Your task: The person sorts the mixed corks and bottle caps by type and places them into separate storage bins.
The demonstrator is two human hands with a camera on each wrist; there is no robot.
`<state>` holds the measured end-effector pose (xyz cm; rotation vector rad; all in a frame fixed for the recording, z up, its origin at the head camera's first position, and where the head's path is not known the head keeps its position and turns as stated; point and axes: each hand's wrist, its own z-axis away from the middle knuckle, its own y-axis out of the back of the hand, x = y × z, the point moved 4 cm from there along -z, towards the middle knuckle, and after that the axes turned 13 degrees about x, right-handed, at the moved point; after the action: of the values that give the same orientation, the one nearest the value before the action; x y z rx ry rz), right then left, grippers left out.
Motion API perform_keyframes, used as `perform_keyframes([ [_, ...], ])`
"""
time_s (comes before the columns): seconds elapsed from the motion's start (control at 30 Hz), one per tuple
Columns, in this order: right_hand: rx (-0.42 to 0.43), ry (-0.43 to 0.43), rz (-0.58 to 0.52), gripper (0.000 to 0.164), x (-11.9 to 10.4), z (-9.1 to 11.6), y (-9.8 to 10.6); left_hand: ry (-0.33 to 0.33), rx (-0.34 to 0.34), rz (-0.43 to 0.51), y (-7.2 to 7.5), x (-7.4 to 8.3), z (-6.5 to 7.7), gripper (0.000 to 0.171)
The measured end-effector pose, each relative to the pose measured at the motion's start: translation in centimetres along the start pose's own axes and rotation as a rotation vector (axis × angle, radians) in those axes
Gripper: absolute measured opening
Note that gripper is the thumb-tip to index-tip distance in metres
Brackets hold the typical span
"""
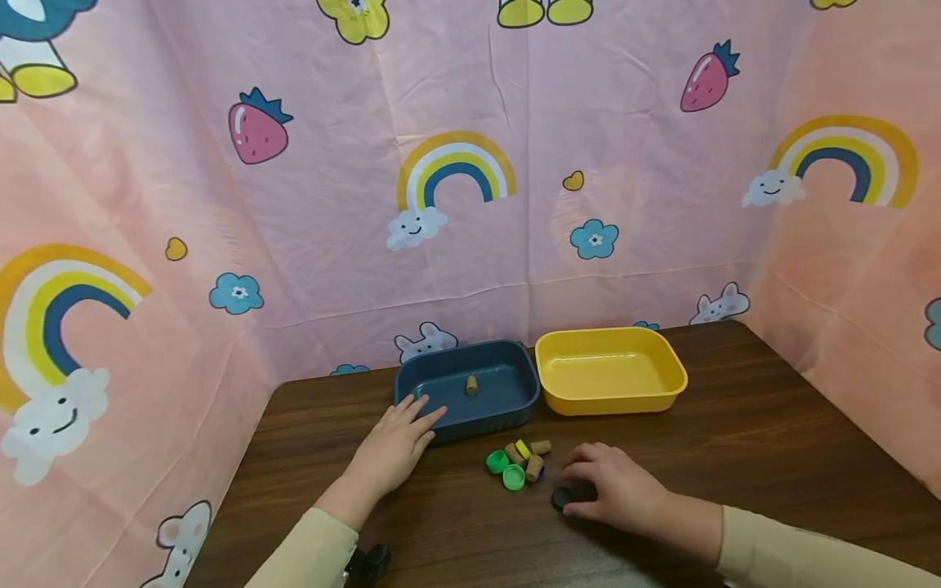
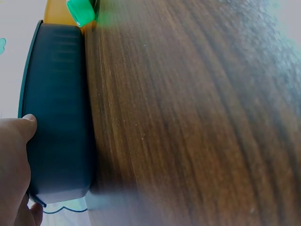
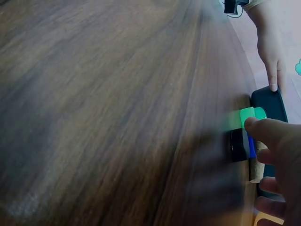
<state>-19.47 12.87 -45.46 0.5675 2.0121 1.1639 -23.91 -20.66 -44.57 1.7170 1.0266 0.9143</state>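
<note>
My left hand (image 1: 397,445) rests on the near left rim of the dark blue tray (image 1: 478,426), fingers spread over it. In the left wrist view the thumb (image 2: 29,123) lies along the outer wall. One cork (image 1: 471,385) lies inside this tray. My right hand (image 1: 613,487) is low over the table, thumb and fingers apart around a black bottle cap (image 1: 562,498). The right wrist view puts that thumb (image 3: 256,125) close by the cap, with the other fingers loosely bent. Left of it lie green caps (image 1: 514,478), a yellow cap (image 1: 523,448) and several corks (image 1: 534,468).
A yellow tray (image 1: 613,405) stands directly right of the blue one at the back of the brown wooden table (image 1: 470,539). Patterned pink cloth (image 1: 470,286) hangs behind and along both sides. A small black object (image 1: 376,562) shows beside the left sleeve.
</note>
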Motion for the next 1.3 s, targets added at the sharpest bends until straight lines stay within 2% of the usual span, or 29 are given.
perform_keyframes([
  [0.53, -0.023, 0.022, 0.037, 0.031, 0.1, -0.4, -0.8, -0.002, 0.012, 0.001, 0.4, 0.2, 0.0, 0.048],
  [0.8, -0.009, 0.04, 0.038, 0.029, 0.1, -0.1, -1.1, -0.001, 0.005, -0.005, 0.0, 0.0, 0.0, 0.048],
  [1.03, 0.026, 0.053, 0.034, 0.029, 0.2, -0.1, -0.6, -0.012, 0.005, -0.004, -0.3, 0.0, -0.5, 0.048],
  [1.3, 0.012, 0.033, -0.017, 0.029, 0.3, -0.6, 0.1, -0.01, 0.023, 0.008, -0.3, -0.1, -0.3, 0.049],
])
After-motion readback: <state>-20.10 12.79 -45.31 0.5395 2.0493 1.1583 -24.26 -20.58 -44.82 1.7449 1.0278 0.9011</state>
